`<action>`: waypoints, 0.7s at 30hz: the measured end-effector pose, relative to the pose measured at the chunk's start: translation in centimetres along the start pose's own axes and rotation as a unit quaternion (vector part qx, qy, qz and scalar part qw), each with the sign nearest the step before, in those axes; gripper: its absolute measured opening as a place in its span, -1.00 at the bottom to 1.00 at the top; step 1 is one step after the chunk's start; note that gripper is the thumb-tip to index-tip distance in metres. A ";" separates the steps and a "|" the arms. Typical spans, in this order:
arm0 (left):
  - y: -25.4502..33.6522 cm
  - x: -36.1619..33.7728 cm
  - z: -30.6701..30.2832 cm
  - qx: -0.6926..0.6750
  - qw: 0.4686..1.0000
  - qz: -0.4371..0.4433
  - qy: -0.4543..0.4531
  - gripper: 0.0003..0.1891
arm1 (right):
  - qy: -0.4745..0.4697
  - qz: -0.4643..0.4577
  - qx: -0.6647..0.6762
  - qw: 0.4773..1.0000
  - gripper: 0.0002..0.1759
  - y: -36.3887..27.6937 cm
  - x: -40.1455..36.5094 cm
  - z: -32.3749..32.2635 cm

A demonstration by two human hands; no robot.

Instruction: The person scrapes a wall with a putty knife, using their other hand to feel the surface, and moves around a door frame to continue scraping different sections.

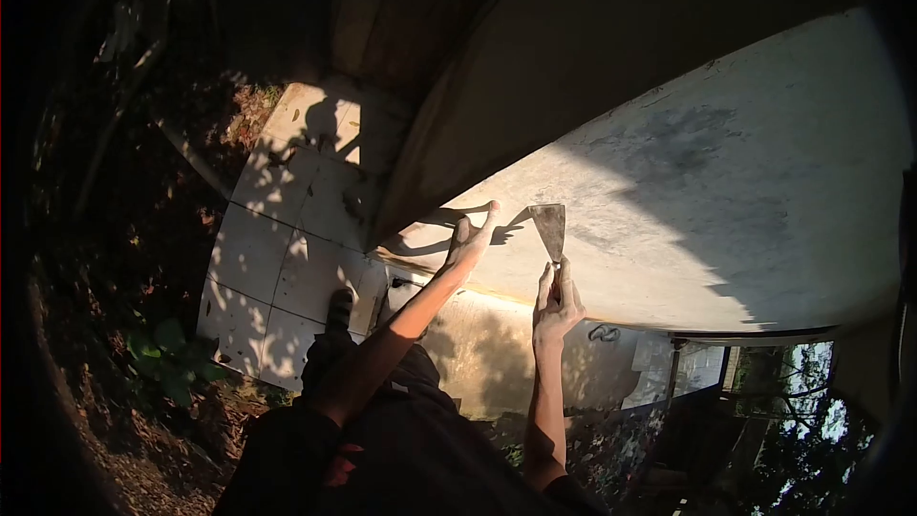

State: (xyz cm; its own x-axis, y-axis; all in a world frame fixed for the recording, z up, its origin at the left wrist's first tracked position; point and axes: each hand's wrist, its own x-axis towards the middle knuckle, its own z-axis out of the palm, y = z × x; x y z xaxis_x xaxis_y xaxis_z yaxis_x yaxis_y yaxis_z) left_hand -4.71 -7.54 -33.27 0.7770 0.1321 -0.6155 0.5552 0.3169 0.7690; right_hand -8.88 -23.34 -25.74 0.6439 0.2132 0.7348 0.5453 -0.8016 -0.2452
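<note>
A scraper (548, 225) with a flat, triangular metal blade points up against a pale wall (611, 268). Its handle is in my right hand (557, 311), the fingers wrapped round it. To the left of the blade, my left hand (469, 245) is raised close to the wall near its corner, thumb and fingers apart, with nothing in it. Grey patches (688, 139) mark the wall's surface above and right of the scraper. Shadows of the hand and blade fall on the sunlit part.
Light floor tiles (277, 258) lie at the left, beside leaf-strewn ground and a green plant (169, 354). One shoe (340, 306) shows on the tiles. A dark overhanging surface (573, 48) borders the wall. Trees stand at the lower right.
</note>
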 end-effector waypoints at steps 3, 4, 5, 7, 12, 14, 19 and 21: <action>-0.7 1.1 0.1 -0.018 0.998 0.009 0.052 -0.06 | -0.018 0.026 -0.043 0.999 -0.56 0.9 -0.3 -1.6; -0.6 1.2 0.2 0.005 0.998 0.013 0.057 -0.02 | 0.010 0.042 -0.006 0.999 -0.56 1.7 -0.5 -1.0; -0.5 1.3 0.0 -0.009 0.999 0.013 0.045 -0.01 | -0.004 0.032 -0.016 0.999 -0.56 1.2 0.0 -1.1; 0.0 0.7 -0.2 -0.024 0.999 0.011 0.027 -0.01 | -0.015 0.036 -0.006 0.999 -0.54 -0.2 0.4 -0.6; -1.2 2.0 0.3 -0.020 0.999 0.008 0.029 0.04 | -0.034 0.051 -0.044 0.997 -0.55 -1.0 0.1 -1.3; -0.8 1.8 -0.2 0.020 1.000 0.015 -0.009 0.11 | -0.033 0.063 -0.048 0.996 -0.57 -0.3 0.0 -0.9; -0.5 0.1 0.4 -0.033 0.998 0.053 0.024 -0.10 | 0.004 0.118 0.018 0.993 -0.60 -1.5 -1.3 -0.1; -1.7 1.2 0.7 -0.043 0.998 0.043 0.032 -0.13 | 0.017 0.125 0.032 0.991 -0.62 -1.7 -1.5 -0.3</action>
State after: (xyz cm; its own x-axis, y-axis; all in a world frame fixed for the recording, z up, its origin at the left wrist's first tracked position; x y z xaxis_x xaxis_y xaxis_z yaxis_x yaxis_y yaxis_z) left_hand -4.56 -8.54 -35.17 0.7983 0.2212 -0.5601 0.4582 0.3804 0.8033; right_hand -10.93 -22.47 -26.22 0.7453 -0.0081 0.6666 0.4047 -0.7891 -0.4622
